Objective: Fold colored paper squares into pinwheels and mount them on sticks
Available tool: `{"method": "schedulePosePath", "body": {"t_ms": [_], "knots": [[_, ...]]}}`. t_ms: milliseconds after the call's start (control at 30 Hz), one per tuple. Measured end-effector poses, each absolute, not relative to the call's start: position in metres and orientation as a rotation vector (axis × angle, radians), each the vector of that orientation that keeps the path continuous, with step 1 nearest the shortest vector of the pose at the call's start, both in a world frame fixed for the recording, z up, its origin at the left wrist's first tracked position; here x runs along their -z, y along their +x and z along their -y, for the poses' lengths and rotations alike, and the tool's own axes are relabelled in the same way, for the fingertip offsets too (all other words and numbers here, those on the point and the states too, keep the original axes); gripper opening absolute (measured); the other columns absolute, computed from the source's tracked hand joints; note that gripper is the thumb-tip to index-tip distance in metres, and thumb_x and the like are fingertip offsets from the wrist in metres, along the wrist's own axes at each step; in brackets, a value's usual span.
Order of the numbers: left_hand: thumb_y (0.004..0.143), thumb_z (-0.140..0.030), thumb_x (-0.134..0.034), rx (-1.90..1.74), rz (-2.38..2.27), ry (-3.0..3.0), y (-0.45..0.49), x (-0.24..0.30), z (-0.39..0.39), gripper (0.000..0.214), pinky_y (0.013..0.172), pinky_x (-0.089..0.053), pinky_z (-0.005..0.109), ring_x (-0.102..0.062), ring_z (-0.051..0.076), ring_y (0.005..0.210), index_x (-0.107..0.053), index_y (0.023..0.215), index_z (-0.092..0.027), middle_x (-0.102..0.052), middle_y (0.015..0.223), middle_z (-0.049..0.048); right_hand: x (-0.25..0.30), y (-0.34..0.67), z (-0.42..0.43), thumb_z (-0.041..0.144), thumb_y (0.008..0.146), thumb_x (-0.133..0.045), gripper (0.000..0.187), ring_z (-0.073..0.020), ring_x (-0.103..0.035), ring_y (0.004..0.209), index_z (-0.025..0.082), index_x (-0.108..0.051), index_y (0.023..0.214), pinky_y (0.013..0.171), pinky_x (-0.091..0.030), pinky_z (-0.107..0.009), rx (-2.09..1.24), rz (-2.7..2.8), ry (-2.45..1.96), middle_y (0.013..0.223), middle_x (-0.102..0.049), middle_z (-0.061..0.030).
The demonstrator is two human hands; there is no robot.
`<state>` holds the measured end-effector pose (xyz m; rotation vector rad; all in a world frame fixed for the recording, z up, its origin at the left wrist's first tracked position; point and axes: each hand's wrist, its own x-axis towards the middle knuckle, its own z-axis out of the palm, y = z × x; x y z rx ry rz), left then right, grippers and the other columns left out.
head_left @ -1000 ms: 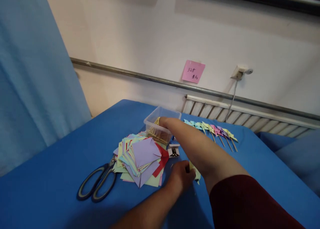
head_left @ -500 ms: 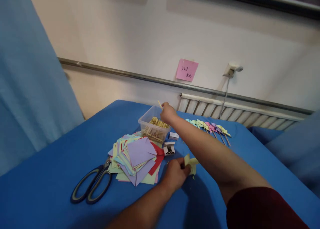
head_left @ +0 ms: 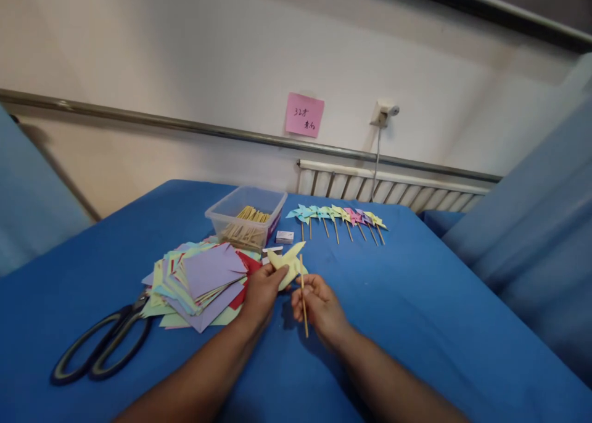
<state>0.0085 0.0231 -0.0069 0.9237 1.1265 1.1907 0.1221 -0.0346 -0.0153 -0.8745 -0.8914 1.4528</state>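
My left hand [head_left: 266, 290] is closed on a pale yellow paper pinwheel [head_left: 285, 261], its thumb pressed on the folded paper. Right beside it, my right hand [head_left: 321, 306] pinches a thin wooden stick [head_left: 304, 306] that stands nearly upright. The stick's top end is close to the pinwheel's right edge; whether they touch I cannot tell. Behind my hands, a clear plastic box [head_left: 217, 216] holds many more sticks [head_left: 247, 225]. To the left lies a loose pile of coloured paper squares [head_left: 213, 272], some with cut slits.
Large scissors [head_left: 115, 336] lie left of the paper, blades partly under it. Small boxes [head_left: 284, 237] sit by the plastic box, one partly hidden. Several pinwheels on sticks [head_left: 342, 215] lie in a row at the back. A radiator [head_left: 351, 185] runs along the wall.
My right hand has come back from the plastic box with a stick and is now beside my left hand. The left hand has raised and turned the pinwheel. The view has swung right.
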Motion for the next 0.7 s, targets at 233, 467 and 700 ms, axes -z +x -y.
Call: {"method": "schedulePosePath", "body": {"t_ms": [233, 467, 700], "knots": [[0.061, -0.044, -0.075, -1.220, -1.155, 0.953, 0.001, 0.009, -0.025, 0.033, 0.047, -0.035, 0.023, -0.050, 0.011, 0.046, -0.063, 0.067, -0.013, -0.059, 0.054, -0.0018, 0.017, 0.121, 0.040, 0.048, 0.077, -0.063, 0.036, -0.0031, -0.029, 0.031, 0.020, -0.048, 0.095, 0.034, -0.017, -0.016, -1.833, 0.782, -0.898, 0.055, -0.054, 0.0082], [0.058, -0.040, -0.078, -1.136, -1.202, 1.023, 0.007, 0.003, -0.020, 0.031, 0.051, -0.038, 0.024, -0.052, 0.012, 0.048, -0.068, 0.072, -0.013, -0.063, 0.055, -0.0007, 0.022, 0.124, 0.033, 0.052, 0.075, -0.067, 0.038, -0.0037, -0.034, 0.032, 0.019, -0.050, 0.085, 0.033, -0.022, -0.016, -1.743, 0.767, -0.857, 0.053, -0.053, 0.0076], [0.063, -0.044, -0.073, -1.076, -1.172, 1.020, 0.008, 0.000, -0.015, 0.036, 0.053, -0.040, 0.025, -0.054, 0.013, 0.049, -0.067, 0.079, -0.012, -0.063, 0.056, -0.0003, 0.021, 0.125, 0.033, 0.053, 0.070, -0.071, 0.042, -0.0059, -0.042, 0.032, 0.017, -0.053, 0.080, 0.030, -0.027, -0.017, -1.714, 0.711, -0.845, 0.052, -0.057, 0.0054]]}}
